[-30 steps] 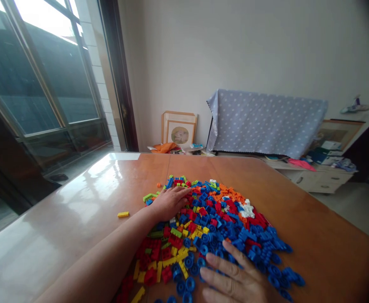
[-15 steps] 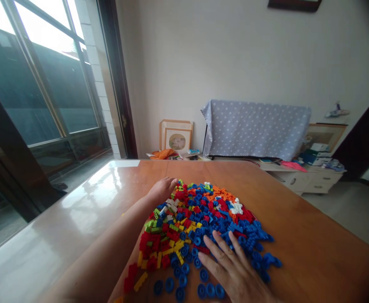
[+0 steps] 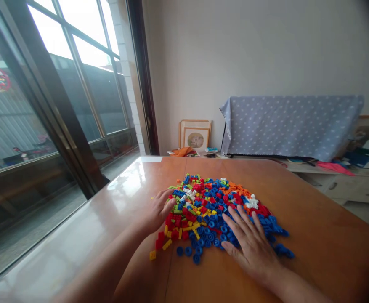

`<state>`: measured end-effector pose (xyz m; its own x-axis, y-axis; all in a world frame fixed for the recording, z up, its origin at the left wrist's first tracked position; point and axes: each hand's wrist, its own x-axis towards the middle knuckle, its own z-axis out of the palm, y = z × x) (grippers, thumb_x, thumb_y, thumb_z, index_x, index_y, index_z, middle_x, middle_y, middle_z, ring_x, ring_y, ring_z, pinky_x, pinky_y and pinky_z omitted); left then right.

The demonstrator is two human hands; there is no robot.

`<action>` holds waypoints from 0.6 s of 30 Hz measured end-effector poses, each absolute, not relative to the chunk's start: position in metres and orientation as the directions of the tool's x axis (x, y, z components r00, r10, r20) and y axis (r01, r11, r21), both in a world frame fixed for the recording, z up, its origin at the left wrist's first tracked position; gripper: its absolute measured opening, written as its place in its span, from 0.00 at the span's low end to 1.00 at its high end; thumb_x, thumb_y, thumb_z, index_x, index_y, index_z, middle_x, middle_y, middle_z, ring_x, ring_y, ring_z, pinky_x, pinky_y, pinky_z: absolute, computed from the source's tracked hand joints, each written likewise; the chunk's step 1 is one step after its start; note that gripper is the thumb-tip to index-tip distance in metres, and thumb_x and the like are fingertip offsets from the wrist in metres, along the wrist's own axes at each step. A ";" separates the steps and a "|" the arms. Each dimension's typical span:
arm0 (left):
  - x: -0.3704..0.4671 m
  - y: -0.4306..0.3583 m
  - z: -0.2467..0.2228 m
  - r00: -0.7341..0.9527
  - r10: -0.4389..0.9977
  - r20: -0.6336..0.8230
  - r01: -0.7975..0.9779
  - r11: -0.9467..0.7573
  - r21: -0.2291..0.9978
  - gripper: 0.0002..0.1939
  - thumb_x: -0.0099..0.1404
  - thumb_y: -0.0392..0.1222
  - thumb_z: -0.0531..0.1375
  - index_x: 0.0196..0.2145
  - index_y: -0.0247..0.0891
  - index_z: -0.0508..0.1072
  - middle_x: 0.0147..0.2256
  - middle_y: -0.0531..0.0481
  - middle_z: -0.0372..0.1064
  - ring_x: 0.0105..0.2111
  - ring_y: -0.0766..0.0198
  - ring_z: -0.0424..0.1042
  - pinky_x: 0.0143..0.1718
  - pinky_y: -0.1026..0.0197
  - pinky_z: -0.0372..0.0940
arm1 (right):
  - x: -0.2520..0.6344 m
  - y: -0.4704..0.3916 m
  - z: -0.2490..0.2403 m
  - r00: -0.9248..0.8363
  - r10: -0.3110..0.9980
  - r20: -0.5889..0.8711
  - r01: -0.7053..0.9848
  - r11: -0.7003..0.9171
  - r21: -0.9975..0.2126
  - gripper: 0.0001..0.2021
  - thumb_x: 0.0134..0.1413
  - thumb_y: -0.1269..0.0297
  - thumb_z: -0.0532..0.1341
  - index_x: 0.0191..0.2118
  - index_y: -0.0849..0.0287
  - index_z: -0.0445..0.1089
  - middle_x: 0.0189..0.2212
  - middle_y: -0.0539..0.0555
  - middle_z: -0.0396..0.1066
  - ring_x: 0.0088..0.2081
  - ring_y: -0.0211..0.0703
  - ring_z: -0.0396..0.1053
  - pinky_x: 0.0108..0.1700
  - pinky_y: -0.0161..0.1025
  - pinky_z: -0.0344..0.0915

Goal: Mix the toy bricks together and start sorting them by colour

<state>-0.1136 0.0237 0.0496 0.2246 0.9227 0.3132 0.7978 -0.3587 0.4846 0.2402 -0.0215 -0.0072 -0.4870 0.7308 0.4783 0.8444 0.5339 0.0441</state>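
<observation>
Round blue pieces (image 3: pixel 197 258) lie left of the person's right hand (image 3: pixel 250 244), which is spread wide over the toy bricks (image 3: pixel 189 215). The left hand (image 3: pixel 159 210), thumb apart from its fingers, has the bricks just to its right. Orange bricks (image 3: pixel 239 190) lie past the right hand.

I am holding my left hand (image 3: pixel 157 211) angled inward, its thumb (image 3: pixel 170 205) apart from its fingers (image 3: pixel 167 194), while my right hand (image 3: pixel 253 245) is facing palm-down, fingers splaying; both forearms (image 3: pixel 115 256) are slanting inward.
</observation>
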 end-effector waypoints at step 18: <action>-0.038 -0.045 0.007 0.303 0.950 0.074 0.902 -0.311 0.299 0.74 0.39 0.83 0.61 0.73 0.45 0.35 0.72 0.41 0.26 0.70 0.31 0.26 0.67 0.29 0.40 | 0.291 -0.039 -0.033 -0.311 0.917 0.249 0.930 0.348 -0.121 0.48 0.54 0.31 0.55 0.73 0.47 0.39 0.74 0.56 0.32 0.72 0.66 0.34 0.68 0.64 0.47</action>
<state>-0.0382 -0.0450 0.0071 0.3027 0.9502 0.0742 0.9023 -0.3107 0.2989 0.2911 -0.0394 -0.0328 -0.3115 0.9172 0.2485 0.9295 0.3484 -0.1208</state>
